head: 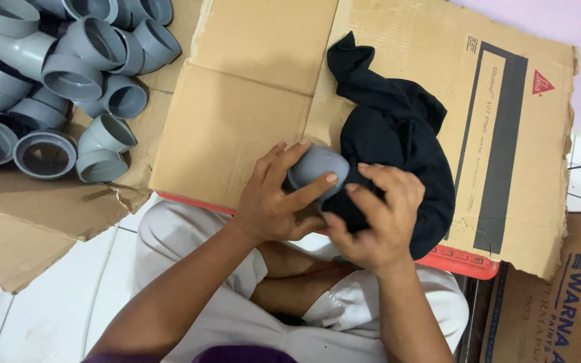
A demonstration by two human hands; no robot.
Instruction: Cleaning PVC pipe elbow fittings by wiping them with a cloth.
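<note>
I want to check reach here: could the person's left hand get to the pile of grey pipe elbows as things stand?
Probably yes: the pipe elbows lie uncovered on that side, but the left hand now holds a grey fitting.

grey pipe elbow (315,166) held above flattened cardboard; crumpled black cloth (398,148) pressed against its right side

head cam | looks steeply down, close over lap | cardboard sheet (250,101) fills frame | single view
</note>
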